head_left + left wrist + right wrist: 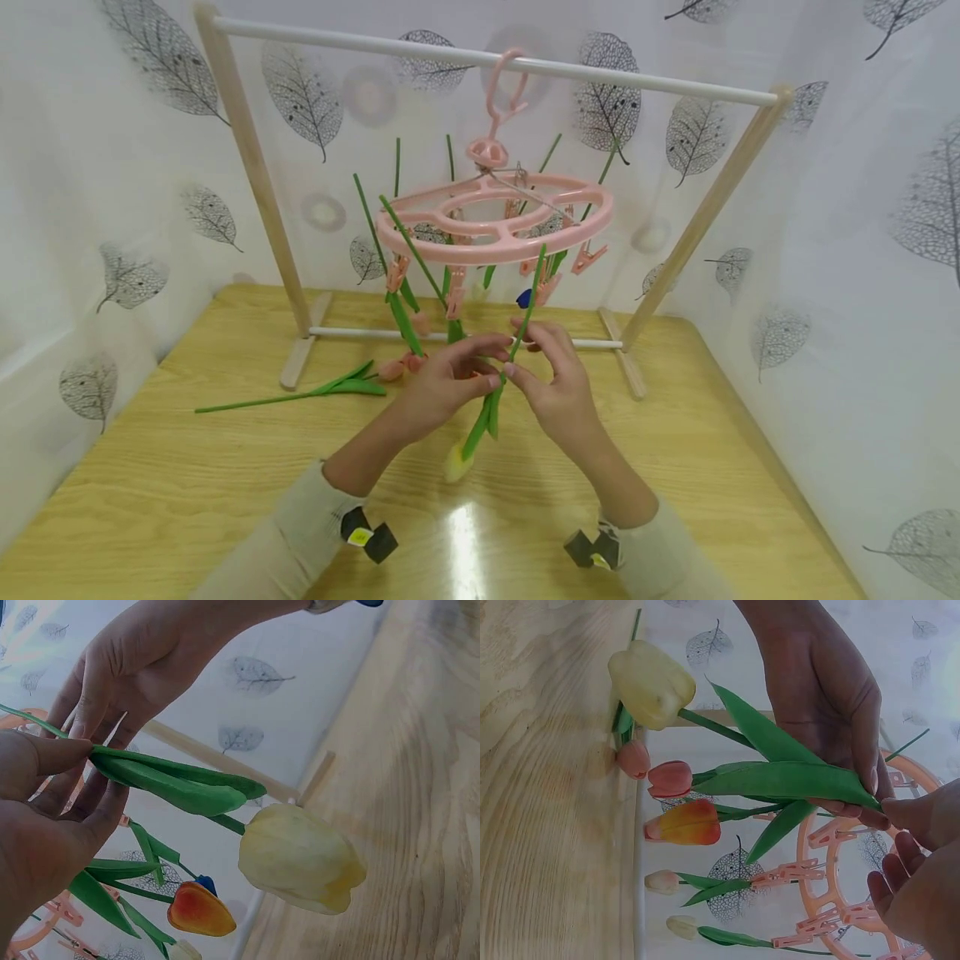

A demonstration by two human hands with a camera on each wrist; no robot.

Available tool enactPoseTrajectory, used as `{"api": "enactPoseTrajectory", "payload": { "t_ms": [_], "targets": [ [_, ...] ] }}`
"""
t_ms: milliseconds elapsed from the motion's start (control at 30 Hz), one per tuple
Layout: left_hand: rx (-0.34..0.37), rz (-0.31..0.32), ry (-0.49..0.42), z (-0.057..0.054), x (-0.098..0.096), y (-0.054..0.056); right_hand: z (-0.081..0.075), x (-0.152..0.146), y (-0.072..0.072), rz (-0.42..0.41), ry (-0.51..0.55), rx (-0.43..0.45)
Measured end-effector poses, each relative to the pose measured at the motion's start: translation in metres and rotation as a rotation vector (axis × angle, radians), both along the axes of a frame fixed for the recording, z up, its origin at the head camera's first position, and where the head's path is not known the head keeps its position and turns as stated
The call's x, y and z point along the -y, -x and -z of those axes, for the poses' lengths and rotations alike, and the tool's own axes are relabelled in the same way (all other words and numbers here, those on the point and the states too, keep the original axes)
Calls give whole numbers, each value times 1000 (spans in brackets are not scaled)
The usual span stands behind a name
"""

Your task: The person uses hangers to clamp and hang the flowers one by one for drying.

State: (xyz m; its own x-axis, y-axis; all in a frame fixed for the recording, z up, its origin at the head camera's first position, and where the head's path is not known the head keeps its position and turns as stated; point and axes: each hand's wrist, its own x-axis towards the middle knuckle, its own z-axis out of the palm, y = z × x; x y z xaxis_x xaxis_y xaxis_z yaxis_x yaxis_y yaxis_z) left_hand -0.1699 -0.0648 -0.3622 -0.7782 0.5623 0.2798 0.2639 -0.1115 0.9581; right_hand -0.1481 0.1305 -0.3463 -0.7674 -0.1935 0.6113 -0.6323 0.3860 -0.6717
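A pale yellow tulip (pixel 458 463) with green leaves hangs head down between the hands, its stem slanting up toward the hanger. My left hand (pixel 448 379) pinches the stem just above the leaves, thumb against fingers. Right beside it, my right hand (pixel 557 385) has its thumb and fingers on the same stem. The two thumbs nearly meet there in the right wrist view. Just behind the hands hangs a pink oval clip hanger (pixel 495 252), with several tulips clipped upside down around it. An orange tulip (pixel 201 908) is among them.
A rack with wooden legs (pixel 255 167) and a white top bar (pixel 360 42) carries the hanger by its hook. A loose pink tulip (pixel 300 395) lies on the wooden table (pixel 225 475) at left. Leaf-printed curtains (pixel 847 250) enclose the back and sides.
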Motion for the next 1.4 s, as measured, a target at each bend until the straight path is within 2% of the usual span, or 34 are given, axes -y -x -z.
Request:
{"api": "enactPoseTrajectory", "payload": {
  "t_ms": [100,267,533,667,767,867,1000,1133,1300,1400],
  "targets": [
    [-25,-1,33,0,2,0,0,0,0,-10,-5,15],
    [-25,0,80,-3,5,-1,-2,1,1,-36,-11,32],
    [-25,35,72,-6,8,-1,-3,2,2,-92,-15,45],
    [-23,45,55,-6,7,1,-6,-2,1,-87,-19,47],
    [-35,45,40,-7,6,1,-10,-9,2,-68,8,37],
    [-47,31,30,-9,7,0,-17,-19,4,-71,78,-13],
    [-56,17,24,-12,10,-2,-34,-37,8,-59,170,-109],
    [-52,12,11,-14,11,-3,-66,-55,16,-38,237,-159],
    [-34,2,5,-15,10,-4,-102,-70,34,-40,200,-217],
    [-20,-6,5,-14,10,-5,-118,-77,45,-75,164,-154]
  ]
}}
